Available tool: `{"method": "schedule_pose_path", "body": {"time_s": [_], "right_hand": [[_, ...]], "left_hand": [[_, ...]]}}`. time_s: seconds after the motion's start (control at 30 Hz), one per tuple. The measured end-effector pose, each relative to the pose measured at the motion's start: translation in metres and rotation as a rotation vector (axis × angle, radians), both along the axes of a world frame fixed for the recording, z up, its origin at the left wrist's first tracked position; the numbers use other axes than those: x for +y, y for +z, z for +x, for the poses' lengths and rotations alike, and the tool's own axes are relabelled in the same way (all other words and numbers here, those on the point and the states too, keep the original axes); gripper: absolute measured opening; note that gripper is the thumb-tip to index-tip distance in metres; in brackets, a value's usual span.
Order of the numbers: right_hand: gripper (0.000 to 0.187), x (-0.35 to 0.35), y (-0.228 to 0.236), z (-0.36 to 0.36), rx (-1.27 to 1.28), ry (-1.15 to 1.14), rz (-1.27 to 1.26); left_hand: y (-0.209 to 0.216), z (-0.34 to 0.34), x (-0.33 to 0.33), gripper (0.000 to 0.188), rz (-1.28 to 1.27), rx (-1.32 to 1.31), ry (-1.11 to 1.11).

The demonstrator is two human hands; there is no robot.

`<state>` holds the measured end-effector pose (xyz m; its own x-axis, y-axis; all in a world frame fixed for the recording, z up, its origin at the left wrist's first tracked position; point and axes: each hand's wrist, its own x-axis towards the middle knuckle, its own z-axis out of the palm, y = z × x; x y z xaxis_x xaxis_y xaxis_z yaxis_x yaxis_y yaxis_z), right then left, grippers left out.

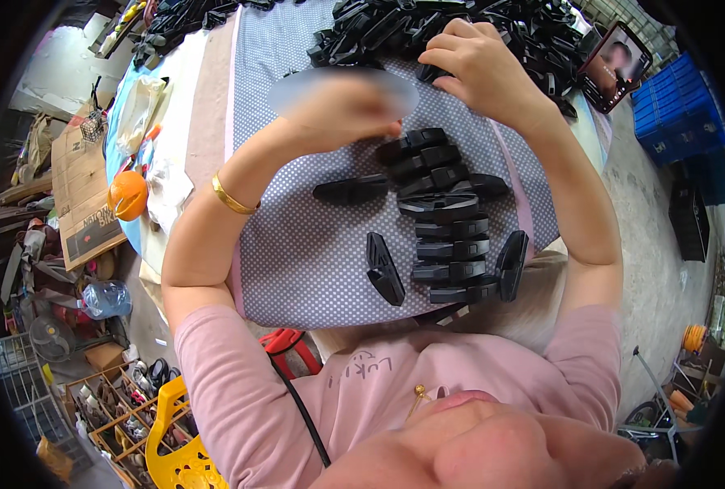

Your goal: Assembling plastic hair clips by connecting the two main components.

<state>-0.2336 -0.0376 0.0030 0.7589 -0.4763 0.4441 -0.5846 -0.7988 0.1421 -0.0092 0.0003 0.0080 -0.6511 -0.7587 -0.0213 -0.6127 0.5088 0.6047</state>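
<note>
My right hand (486, 72) reaches to the near edge of a big heap of black plastic parts (387, 31). Its fingers are bent, with a small black plastic part (430, 73) between thumb and forefinger. My left hand (339, 110) hovers left of it, above the cloth; a blur smears its fingers, so any held thing is hidden. Below the hands, several matching black parts (450, 228) lie in an overlapping column running toward me. Single long parts lie beside it: one at the left (351, 190), one nearer me (385, 269), one at the right (512, 266).
A dotted grey cloth (297, 261) covers the table. A phone (617, 67) stands at the far right, with blue crates (678, 106) beyond. An orange (127, 196) sits at the left edge. A yellow chair (171, 440) and water bottle (106, 300) are lower left.
</note>
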Motion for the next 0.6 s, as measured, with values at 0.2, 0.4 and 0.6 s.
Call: {"method": "schedule_pose_path", "body": {"time_s": [0.2, 0.4, 0.6], "right_hand": [[0.038, 0.001, -0.012, 0.01, -0.298, 0.215, 0.404], [0.026, -0.012, 0.004, -0.014, -0.434, 0.211, 0.512], [0.021, -0.032, -0.003, -0.027, -0.432, 0.09, 0.241]], "left_hand": [[-0.02, -0.004, -0.009, 0.043, -0.144, 0.317, 0.249], [-0.023, -0.023, 0.006, 0.046, -0.395, 0.124, 0.118], [-0.012, -0.014, 0.027, 0.029, -0.557, -0.065, 0.212]]}}
